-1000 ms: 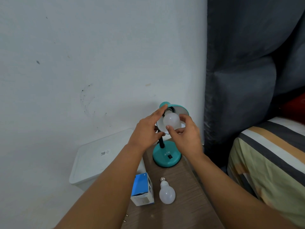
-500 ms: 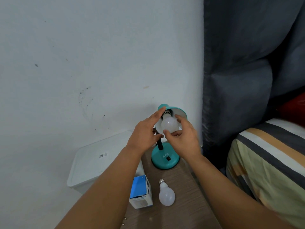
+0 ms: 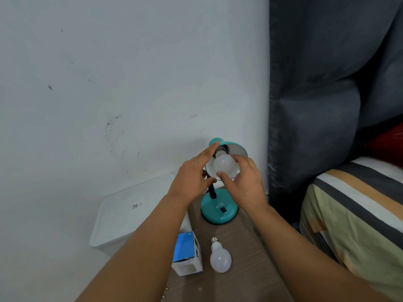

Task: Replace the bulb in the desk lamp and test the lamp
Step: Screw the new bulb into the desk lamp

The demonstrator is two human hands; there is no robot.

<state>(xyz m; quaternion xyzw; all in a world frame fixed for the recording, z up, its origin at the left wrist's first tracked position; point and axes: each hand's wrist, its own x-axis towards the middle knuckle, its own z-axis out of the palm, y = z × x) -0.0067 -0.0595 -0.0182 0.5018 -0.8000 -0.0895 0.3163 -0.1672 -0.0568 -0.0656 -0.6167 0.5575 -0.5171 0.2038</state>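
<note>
A teal desk lamp [image 3: 219, 211] stands at the far end of a narrow wooden table [image 3: 239, 269], its shade [image 3: 238, 149] tilted toward me. A white bulb [image 3: 224, 164] sits in the shade's socket. My right hand [image 3: 244, 182] grips this bulb from the right and below. My left hand [image 3: 192, 175] rests on the left edge of the shade, fingers reaching up to its top. A second white bulb [image 3: 220, 256] lies loose on the table, base pointing away. Next to it stands a blue and white bulb box [image 3: 188, 253].
A white plastic bin [image 3: 130, 214] with a lid sits left of the table against the white wall. A dark curtain [image 3: 316, 105] hangs right of the lamp. A bed with striped bedding [image 3: 359, 203] is at the right.
My right hand has shifted its fingers around the bulb in the socket. The view has moved slightly. The left hand stays on the shade.
</note>
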